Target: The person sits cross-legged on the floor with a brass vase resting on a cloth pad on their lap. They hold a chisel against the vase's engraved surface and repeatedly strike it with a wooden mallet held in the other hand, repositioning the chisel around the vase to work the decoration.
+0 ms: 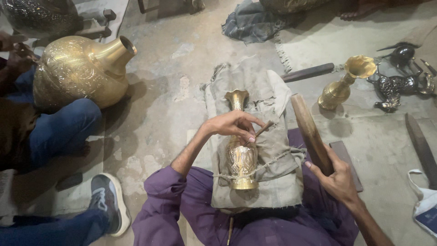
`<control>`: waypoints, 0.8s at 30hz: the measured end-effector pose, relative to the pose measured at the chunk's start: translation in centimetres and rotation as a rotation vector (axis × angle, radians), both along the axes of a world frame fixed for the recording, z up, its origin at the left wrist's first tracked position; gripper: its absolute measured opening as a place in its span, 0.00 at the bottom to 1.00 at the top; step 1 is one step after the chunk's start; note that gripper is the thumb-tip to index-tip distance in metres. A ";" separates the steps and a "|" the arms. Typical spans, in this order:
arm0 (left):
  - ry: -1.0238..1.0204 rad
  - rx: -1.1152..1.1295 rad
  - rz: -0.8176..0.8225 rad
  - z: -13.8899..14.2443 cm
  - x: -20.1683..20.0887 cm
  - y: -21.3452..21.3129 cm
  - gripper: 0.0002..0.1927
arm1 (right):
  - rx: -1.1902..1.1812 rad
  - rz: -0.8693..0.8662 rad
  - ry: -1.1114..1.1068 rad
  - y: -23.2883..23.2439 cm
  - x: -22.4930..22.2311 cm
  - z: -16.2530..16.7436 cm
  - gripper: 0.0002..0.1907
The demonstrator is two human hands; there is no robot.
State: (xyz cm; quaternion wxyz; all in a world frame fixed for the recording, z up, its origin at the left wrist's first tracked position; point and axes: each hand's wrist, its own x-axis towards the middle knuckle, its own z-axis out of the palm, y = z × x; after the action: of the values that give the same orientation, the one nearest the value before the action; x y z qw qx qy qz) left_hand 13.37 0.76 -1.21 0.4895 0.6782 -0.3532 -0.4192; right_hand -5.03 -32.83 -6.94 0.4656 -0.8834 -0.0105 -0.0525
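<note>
A small engraved brass vase [241, 157] lies on a grey cloth pad [273, 182] across my lap, its flared mouth pointing away from me. My left hand [234, 125] rests over the vase's neck and pinches a thin chisel [263, 130] whose tip touches the vase body. My right hand [334, 177] grips the lower end of a long wooden mallet stick [309, 132], held raised to the right of the vase and clear of it.
A large brass pot [77, 70] rests on the knee of a person in jeans at the left, whose grey shoe [108, 200] is near my leg. A second brass vase [343, 84], dark metal figures [400, 84], wooden bars [309, 72] and a flat file [421, 148] lie at the right.
</note>
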 end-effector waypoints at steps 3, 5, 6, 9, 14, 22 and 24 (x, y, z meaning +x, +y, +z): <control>0.015 -0.009 -0.023 0.0 -0.1 0.1 0.32 | -0.032 0.012 -0.016 0.1 0.2 0.4 0.35; -0.004 -0.001 -0.030 0.1 -0.2 0.1 0.32 | -0.050 0.042 -0.051 0.2 0.2 0.6 0.35; -0.020 -0.001 -0.033 0.1 -0.1 0.0 0.31 | -0.068 0.057 -0.043 0.2 0.3 0.7 0.35; -0.023 -0.011 -0.038 0.1 0.0 -0.1 0.31 | -0.131 0.088 -0.028 0.1 0.8 1.1 0.37; -0.043 -0.012 -0.037 -0.3 0.0 -0.1 0.31 | -0.089 0.068 -0.238 -0.6 1.1 2.0 0.35; -0.079 -0.078 -0.039 -0.1 -0.1 0.2 0.30 | -0.273 0.057 -0.066 -0.8 1.7 2.8 0.42; -0.131 -0.088 -0.037 0.1 -0.1 0.3 0.29 | -0.141 0.096 -0.191 -0.9 1.8 2.8 0.42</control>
State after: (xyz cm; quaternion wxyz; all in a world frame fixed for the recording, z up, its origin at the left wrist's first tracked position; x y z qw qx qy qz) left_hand 13.29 1.05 -1.14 0.4870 0.6753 -0.4151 -0.3667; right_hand -3.19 -33.75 -4.15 0.4010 -0.9034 -0.1008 -0.1134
